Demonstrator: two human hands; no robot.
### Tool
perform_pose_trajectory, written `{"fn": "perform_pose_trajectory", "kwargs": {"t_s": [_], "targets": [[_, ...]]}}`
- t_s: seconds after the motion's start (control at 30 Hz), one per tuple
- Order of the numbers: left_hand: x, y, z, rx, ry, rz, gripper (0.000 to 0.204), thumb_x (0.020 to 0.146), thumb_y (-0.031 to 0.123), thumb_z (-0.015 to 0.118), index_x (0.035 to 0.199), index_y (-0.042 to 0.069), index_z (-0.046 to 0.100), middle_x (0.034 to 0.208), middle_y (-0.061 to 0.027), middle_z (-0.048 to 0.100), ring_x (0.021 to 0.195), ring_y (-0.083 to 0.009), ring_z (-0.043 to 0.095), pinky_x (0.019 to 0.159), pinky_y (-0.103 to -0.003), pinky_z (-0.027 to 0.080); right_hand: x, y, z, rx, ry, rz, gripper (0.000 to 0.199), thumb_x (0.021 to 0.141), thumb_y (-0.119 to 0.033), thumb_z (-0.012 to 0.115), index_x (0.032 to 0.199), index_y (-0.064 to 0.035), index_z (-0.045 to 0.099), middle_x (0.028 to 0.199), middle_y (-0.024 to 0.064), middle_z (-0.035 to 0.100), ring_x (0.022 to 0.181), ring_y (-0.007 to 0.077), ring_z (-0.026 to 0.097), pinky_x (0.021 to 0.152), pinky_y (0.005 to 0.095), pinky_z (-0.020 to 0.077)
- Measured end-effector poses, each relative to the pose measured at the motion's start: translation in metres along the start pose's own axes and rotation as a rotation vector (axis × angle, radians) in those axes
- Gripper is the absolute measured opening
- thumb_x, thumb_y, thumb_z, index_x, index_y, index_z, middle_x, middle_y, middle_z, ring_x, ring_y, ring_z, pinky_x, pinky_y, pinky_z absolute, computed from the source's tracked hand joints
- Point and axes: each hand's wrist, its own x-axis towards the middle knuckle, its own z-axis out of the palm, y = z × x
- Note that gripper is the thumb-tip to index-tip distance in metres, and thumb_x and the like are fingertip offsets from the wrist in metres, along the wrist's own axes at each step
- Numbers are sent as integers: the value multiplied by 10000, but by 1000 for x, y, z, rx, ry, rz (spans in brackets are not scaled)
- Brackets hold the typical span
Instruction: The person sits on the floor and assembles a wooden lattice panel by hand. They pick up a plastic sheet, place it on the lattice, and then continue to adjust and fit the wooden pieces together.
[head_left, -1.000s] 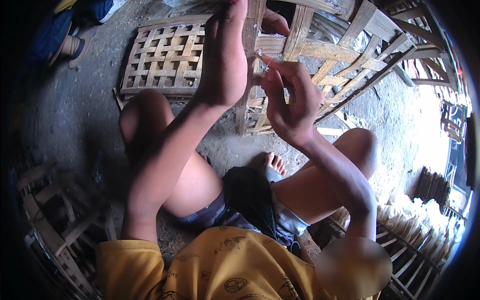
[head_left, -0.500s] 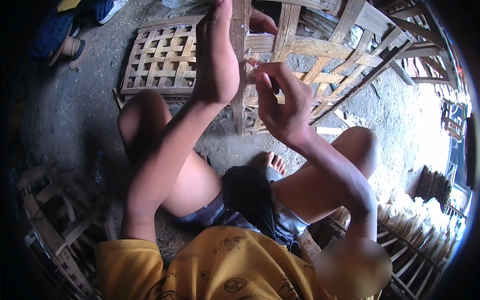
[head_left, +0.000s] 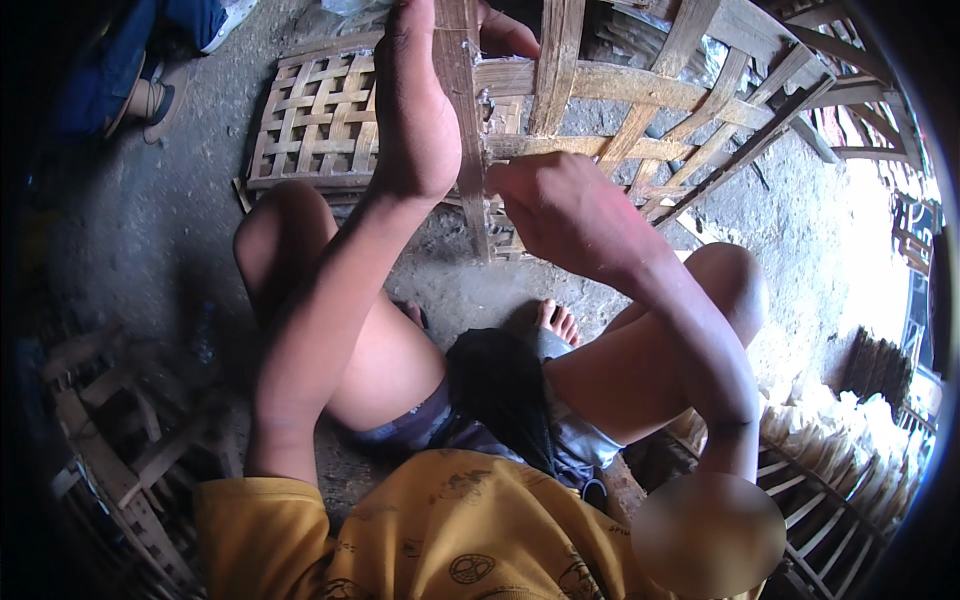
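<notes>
An openwork crate (head_left: 640,92) of flat, woven wooden or bamboo slats stands tilted in front of me. Its upright edge slat (head_left: 463,120) runs between my hands, with white fluffy bits along its right side. My left hand (head_left: 420,120) is wrapped round this slat near the top; the palm lies on its left and fingertips show past its right side. Lower down, my right hand (head_left: 575,215) is closed, knuckles up, with its fingertips against the slat's right edge. Whatever those fingertips hold is hidden behind the hand.
A flat woven slat panel (head_left: 315,125) lies on the grey floor beyond my left knee. Another person's sandalled foot (head_left: 165,100) is at the upper left. Wooden frames (head_left: 115,440) fill the lower left; a slatted rack (head_left: 830,500) with pale sheets stands lower right.
My right hand has moved slightly down and turned over, from an open-sided pinch to knuckles up. The crate and my left hand have shifted a little left.
</notes>
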Motion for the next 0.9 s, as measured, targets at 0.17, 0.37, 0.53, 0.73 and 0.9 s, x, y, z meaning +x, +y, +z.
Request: {"fn": "perform_pose_trajectory", "kwargs": {"t_s": [0.17,0.37,0.53,0.73,0.9], "targets": [[-1,-3,-8,-101,-16,-90,675,1076,584,259,1200,12,594,839,-112,680,750,-188,664,729,-323,556,1,-11,-28,179,181,51,150,913,18,585,1021,-46,667,805,181,675,723,364,692,618,455,532],[-2,17,2,-225,7,-282,751,1037,682,262,1125,22,610,834,-109,669,741,-193,666,684,-313,553,2,-7,-14,174,546,-33,267,892,77,621,1122,-58,645,794,132,655,647,297,681,574,396,518],[-5,11,2,-160,66,-301,762,1026,702,266,1102,25,608,839,-112,669,710,-198,664,633,-318,563,8,-13,-12,168,587,-31,270,897,67,644,1135,-58,663,803,126,668,643,264,696,548,375,521],[-3,8,1,-44,63,-208,719,1045,655,271,1122,25,608,831,-111,676,727,-191,666,652,-310,558,15,-13,-10,41,664,-100,194,876,35,671,1047,-54,657,776,109,635,591,275,659,519,392,515],[1,0,-2,-58,67,-176,693,1051,638,284,1147,32,605,845,-106,676,733,-178,666,660,-296,558,12,-7,-8,-81,442,-115,138,808,-38,725,880,-65,610,724,94,600,605,314,649,530,423,522]]}}
